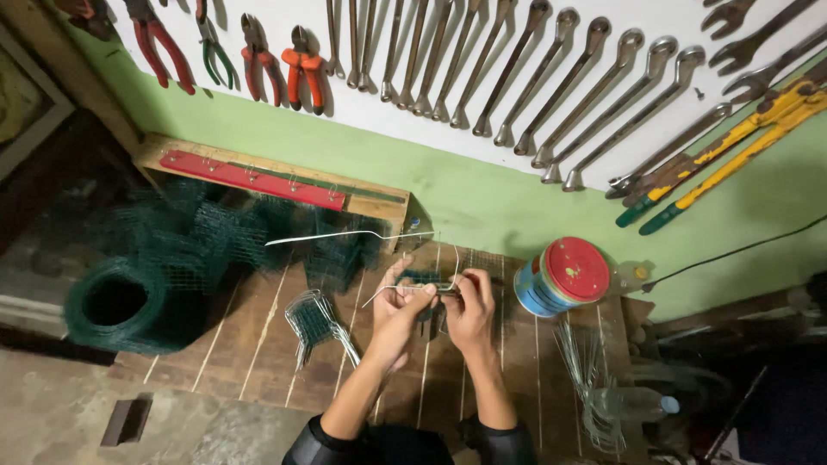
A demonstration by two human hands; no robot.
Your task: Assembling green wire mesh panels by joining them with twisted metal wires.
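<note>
My left hand (398, 303) and my right hand (469, 306) meet over the wooden bench (258, 344), both gripping a small piece of green wire mesh (422, 277) with a thin bent metal wire (388, 293) running out to the left from my fingers. The mesh piece is mostly hidden by my fingers. A folded bundle of green mesh with wire legs (314, 323) lies just left of my left forearm. A longer wire (332, 235) sticks out above the bench behind my hands.
A roll of green mesh (116, 301) and a heap of mesh (241, 228) fill the left. A tin with a red lid (562, 275) stands right. Loose wires (586, 362) and a plastic bottle (633, 402) lie at right. Spanners (517, 77) and pliers (258, 56) hang on the wall.
</note>
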